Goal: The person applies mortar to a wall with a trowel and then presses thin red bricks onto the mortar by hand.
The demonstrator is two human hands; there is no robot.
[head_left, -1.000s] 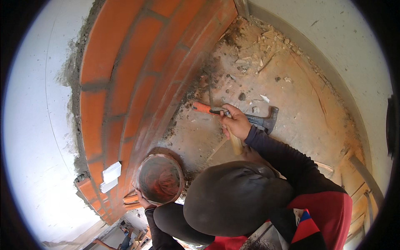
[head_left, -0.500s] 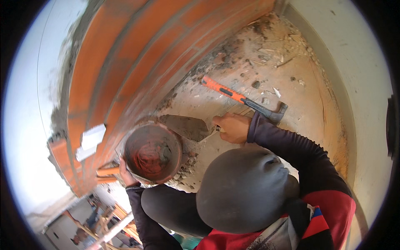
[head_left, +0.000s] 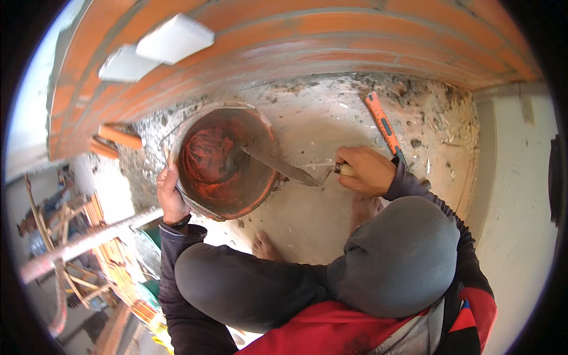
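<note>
orange brick wall with grey mortar joints [head_left: 337, 25]: ahead of left fingers [head_left: 167, 178] and right fingers [head_left: 347, 155] | dusty, debris-strewn beige floor [head_left: 293, 228]: beneath both | off-white wall [head_left: 520, 177]: right of right fingers | bright glare [head_left: 118, 192]: left of left fingers

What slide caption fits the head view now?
Left hand holding a bucket, right hand gripping a trowel angled over the bucket.

Between the trowel [head_left: 284, 167] and the brick wall [head_left: 355, 29], a strip of floor [head_left: 316, 118] gives passage from the bucket [head_left: 255, 127] to the hammer [head_left: 383, 127]. The trowel, crossing the bucket's rim, bars the direct line to the right hand [head_left: 368, 170]; the knees [head_left: 402, 254] bound the near side, the left hand [head_left: 173, 192] the bucket's left edge.
</note>
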